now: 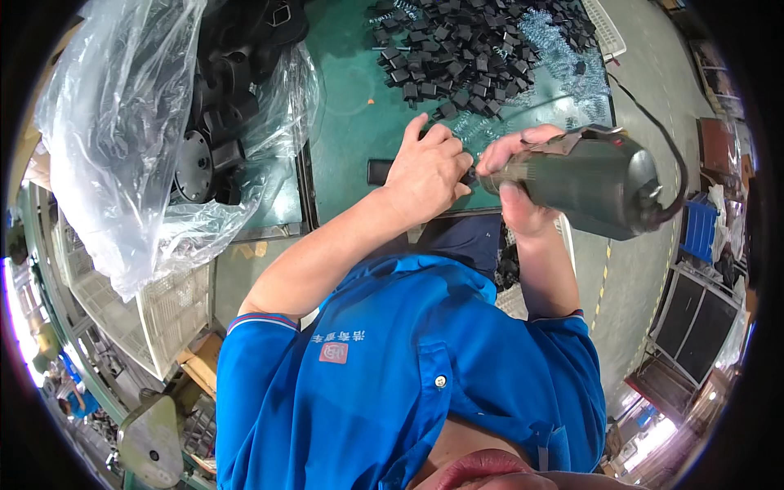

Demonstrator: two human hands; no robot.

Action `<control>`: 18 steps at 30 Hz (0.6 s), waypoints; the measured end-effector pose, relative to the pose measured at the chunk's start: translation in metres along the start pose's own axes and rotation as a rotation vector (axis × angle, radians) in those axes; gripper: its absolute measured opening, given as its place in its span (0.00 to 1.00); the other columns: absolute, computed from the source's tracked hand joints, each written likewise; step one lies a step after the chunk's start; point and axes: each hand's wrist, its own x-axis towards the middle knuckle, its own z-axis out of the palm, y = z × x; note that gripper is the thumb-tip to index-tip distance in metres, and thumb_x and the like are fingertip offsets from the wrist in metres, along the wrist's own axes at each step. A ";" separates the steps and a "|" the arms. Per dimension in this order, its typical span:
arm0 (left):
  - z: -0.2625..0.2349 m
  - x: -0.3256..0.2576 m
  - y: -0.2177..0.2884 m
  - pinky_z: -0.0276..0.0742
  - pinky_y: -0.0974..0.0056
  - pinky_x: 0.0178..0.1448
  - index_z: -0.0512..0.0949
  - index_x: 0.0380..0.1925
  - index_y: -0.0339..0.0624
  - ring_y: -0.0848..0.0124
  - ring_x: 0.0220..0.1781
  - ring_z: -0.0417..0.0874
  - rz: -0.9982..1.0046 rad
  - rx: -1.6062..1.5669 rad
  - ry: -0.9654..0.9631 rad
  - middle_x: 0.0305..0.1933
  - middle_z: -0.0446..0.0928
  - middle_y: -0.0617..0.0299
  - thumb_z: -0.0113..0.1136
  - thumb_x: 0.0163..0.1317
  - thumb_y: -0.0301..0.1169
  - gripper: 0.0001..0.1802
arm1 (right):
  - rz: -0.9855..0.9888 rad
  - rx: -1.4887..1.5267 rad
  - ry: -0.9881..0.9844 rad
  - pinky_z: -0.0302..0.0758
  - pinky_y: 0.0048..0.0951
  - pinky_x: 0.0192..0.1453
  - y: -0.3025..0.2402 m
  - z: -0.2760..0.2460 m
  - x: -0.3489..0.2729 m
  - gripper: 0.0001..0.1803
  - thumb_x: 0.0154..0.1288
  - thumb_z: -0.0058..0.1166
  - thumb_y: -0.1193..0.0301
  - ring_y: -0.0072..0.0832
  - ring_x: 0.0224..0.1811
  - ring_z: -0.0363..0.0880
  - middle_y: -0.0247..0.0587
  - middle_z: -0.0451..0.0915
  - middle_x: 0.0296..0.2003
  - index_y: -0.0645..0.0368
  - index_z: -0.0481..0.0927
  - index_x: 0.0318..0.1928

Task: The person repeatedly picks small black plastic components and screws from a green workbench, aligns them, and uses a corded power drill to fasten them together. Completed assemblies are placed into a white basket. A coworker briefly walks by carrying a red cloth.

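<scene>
My right hand (527,184) is wrapped round a corded power tool (600,184) with a thick, dark green, cylindrical body. Its narrow front end points left, toward my other hand. My left hand (429,171) is closed, fingers curled over a small black part that they mostly hide. A dark block-shaped piece (378,171) shows just left of that hand, at the table's near side; whether it joins the held part, I cannot tell. Both hands are close together, with the tool's tip right by the left fingers, where contact is hidden.
Small black plastic parts (457,57) lie heaped on the green table (347,90), with loose coil springs (563,61) beside them. Clear plastic bagging (122,147) and larger black parts (224,106) fill the left. The tool's cable (665,135) loops at right. A white crate (155,318) stands lower left.
</scene>
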 end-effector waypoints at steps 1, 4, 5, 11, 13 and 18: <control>0.000 0.000 0.000 0.56 0.42 0.72 0.84 0.36 0.50 0.65 0.55 0.73 -0.005 -0.007 0.002 0.37 0.77 0.67 0.72 0.48 0.43 0.17 | 0.005 0.066 0.024 0.79 0.35 0.38 0.000 0.004 0.000 0.37 0.60 0.69 0.56 0.31 0.31 0.77 0.43 0.75 0.32 0.59 0.60 0.58; 0.003 -0.001 0.000 0.60 0.47 0.69 0.84 0.35 0.49 0.65 0.54 0.73 0.008 -0.022 0.056 0.37 0.77 0.66 0.73 0.46 0.43 0.17 | 0.093 0.197 0.112 0.75 0.31 0.45 0.004 0.006 -0.003 0.31 0.59 0.67 0.67 0.26 0.35 0.77 0.39 0.77 0.34 0.63 0.64 0.57; 0.004 -0.001 0.001 0.61 0.48 0.67 0.84 0.35 0.49 0.65 0.54 0.73 0.019 -0.027 0.082 0.37 0.77 0.66 0.73 0.46 0.42 0.17 | 0.134 0.229 0.145 0.74 0.29 0.48 0.006 0.004 -0.002 0.28 0.59 0.65 0.73 0.24 0.37 0.77 0.37 0.78 0.35 0.65 0.66 0.56; 0.000 0.002 0.001 0.64 0.54 0.63 0.84 0.39 0.46 0.63 0.53 0.75 -0.004 -0.049 0.082 0.38 0.78 0.65 0.75 0.41 0.37 0.21 | 0.078 0.325 0.518 0.78 0.27 0.31 -0.015 -0.021 0.019 0.22 0.64 0.62 0.66 0.27 0.26 0.80 0.41 0.78 0.30 0.65 0.70 0.51; -0.001 0.003 0.000 0.69 0.52 0.59 0.84 0.40 0.45 0.61 0.51 0.76 -0.057 -0.223 0.088 0.40 0.81 0.60 0.75 0.44 0.37 0.20 | 0.394 0.174 0.587 0.78 0.24 0.31 -0.033 -0.053 0.025 0.22 0.64 0.62 0.65 0.24 0.26 0.80 0.39 0.79 0.30 0.65 0.70 0.50; -0.008 -0.004 0.033 0.82 0.54 0.55 0.78 0.48 0.34 0.56 0.50 0.83 -0.525 -1.818 -0.249 0.50 0.81 0.50 0.62 0.65 0.46 0.24 | 0.640 -0.763 0.238 0.74 0.51 0.57 0.025 -0.101 -0.021 0.42 0.57 0.62 0.69 0.57 0.55 0.77 0.62 0.76 0.51 0.61 0.57 0.69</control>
